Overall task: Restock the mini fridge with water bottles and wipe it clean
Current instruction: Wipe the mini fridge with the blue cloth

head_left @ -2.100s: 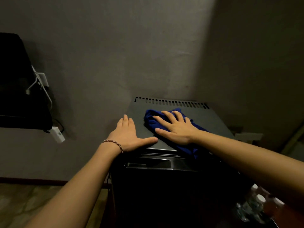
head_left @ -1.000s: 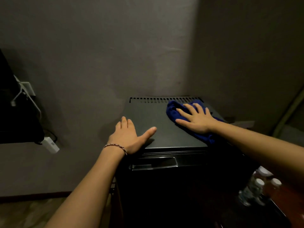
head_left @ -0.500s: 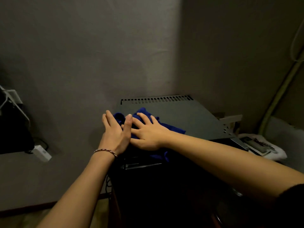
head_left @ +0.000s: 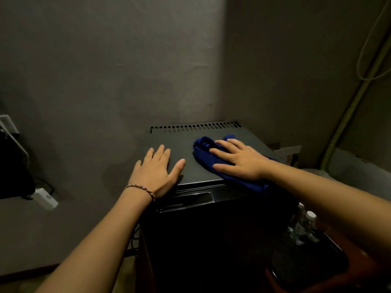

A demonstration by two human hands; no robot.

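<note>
Fingers of R hand lay straight and spread, flat on blue cloth, pressing it to top of mini fridge; nothing gripped. Cloth bunched beyond fingertips and trailed back under the palm to fridge's front R edge. L hand just left of the cloth, apart from it, palm down on fridge top near the front L corner, fingers straight, thumb angled toward the cloth, holding nothing. Woven bracelet at L wrist. Vent slots ran along the rear edge, beyond both sets of fingertips. Door handle recess below L palm, door appeared shut. Water bottles, white caps, stood low to the right under R forearm, by a dark tray. White adapter well left of L hand, by wall.
</note>
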